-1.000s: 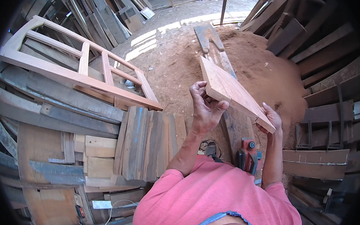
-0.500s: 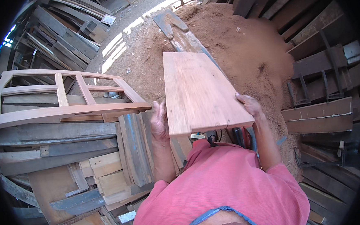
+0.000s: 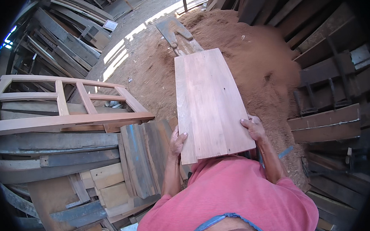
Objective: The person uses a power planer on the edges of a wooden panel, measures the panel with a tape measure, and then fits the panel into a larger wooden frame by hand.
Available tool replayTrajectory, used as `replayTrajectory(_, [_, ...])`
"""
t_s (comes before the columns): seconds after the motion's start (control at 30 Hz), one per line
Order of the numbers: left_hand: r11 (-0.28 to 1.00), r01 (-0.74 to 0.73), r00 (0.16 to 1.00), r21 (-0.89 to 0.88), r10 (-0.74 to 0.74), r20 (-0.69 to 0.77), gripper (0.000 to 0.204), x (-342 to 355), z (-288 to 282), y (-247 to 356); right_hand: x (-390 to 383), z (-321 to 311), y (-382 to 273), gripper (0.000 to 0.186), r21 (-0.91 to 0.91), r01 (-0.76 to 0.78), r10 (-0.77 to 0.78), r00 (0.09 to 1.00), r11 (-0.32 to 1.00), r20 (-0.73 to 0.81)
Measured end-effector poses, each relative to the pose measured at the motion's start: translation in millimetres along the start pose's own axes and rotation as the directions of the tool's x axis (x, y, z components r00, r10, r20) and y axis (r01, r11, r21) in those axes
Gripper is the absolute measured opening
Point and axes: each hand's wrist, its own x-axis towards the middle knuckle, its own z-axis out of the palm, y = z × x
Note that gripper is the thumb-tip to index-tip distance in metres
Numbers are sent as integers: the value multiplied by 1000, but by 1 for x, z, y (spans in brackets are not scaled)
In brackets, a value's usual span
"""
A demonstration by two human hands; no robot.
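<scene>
A pale reddish wooden panel [image 3: 207,106], made of several boards side by side, is held up in front of my body. It narrows toward its far end, and its right edge curves. My left hand [image 3: 177,142] grips its left edge near the close end, thumb on the upper face. On the opposite edge, my right hand [image 3: 254,127] is closed in the same way, its thumb also on top. The fingers beneath the panel are hidden.
To the left, a wooden frame with crossbars [image 3: 72,120] lies over stacked planks [image 3: 77,140]. A worn board [image 3: 174,30] extends beyond the panel across a sawdust heap [image 3: 257,49]. Dark timber [image 3: 325,127] is piled on the right. Offcuts [image 3: 108,176] lie at lower left.
The panel has turned to show a different face and come closer to my body. My left hand, fingers loose beside the edge before, now grips it; my right hand has moved slightly nearer.
</scene>
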Motion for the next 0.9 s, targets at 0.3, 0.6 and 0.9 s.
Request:
replayTrajectory(0.3, [901, 304, 952, 309, -297, -69, 62, 92, 13, -108, 32, 35, -54, 39, -689, 11, -194, 963, 724, -188])
replayTrajectory(0.6, [570, -380, 892, 729, 16, 452, 106, 19, 121, -77, 34, 93, -48, 29, -949, 33, -322, 944, 313, -74])
replayTrajectory(0.9, [588, -343, 909, 732, 404, 101, 80, 86, 159, -58, 117, 115, -63, 30, -972, 64, -378, 925, 228, -28])
